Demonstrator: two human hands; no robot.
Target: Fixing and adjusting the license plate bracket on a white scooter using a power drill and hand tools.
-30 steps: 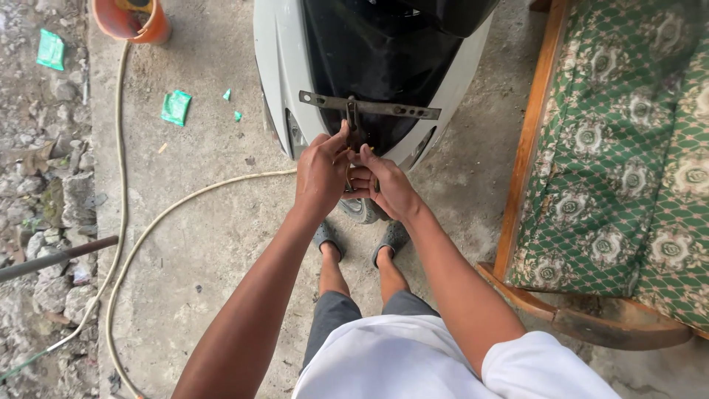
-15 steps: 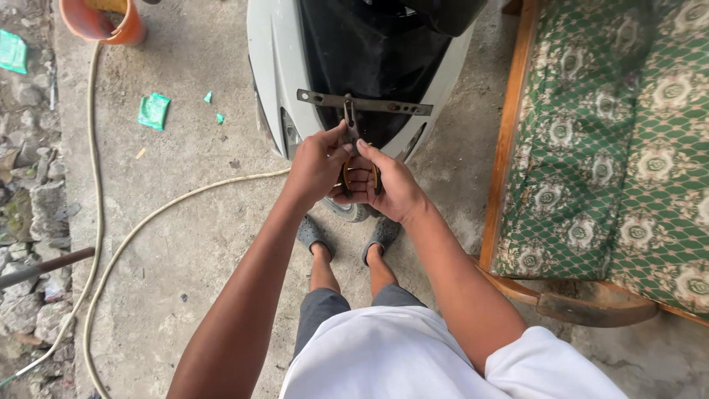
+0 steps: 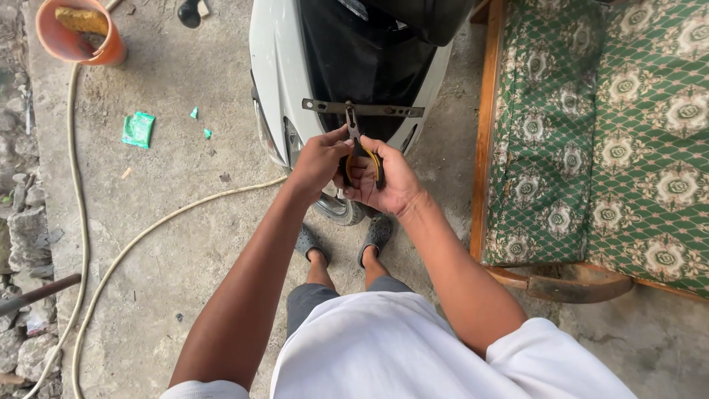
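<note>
A white scooter (image 3: 275, 81) stands in front of me, seen from its rear end. A flat metal bracket (image 3: 384, 110) runs across its black back panel. My right hand (image 3: 390, 179) grips pliers with black and yellow handles (image 3: 362, 151), whose jaws meet the bracket near its middle. My left hand (image 3: 319, 157) is beside them, fingertips touching the pliers just under the jaws. Both hands are close together below the bracket.
A wooden bench with a green patterned cushion (image 3: 598, 140) stands at the right. An orange bucket (image 3: 80, 35) sits at the far left, and a pale hose (image 3: 133, 240) snakes over the concrete. A green wrapper (image 3: 138, 128) lies on the floor. Rubble (image 3: 26, 229) lines the left edge.
The view has shifted a little. My right hand has opened outward so the pliers' handles now show; both hands stay at the bracket.
</note>
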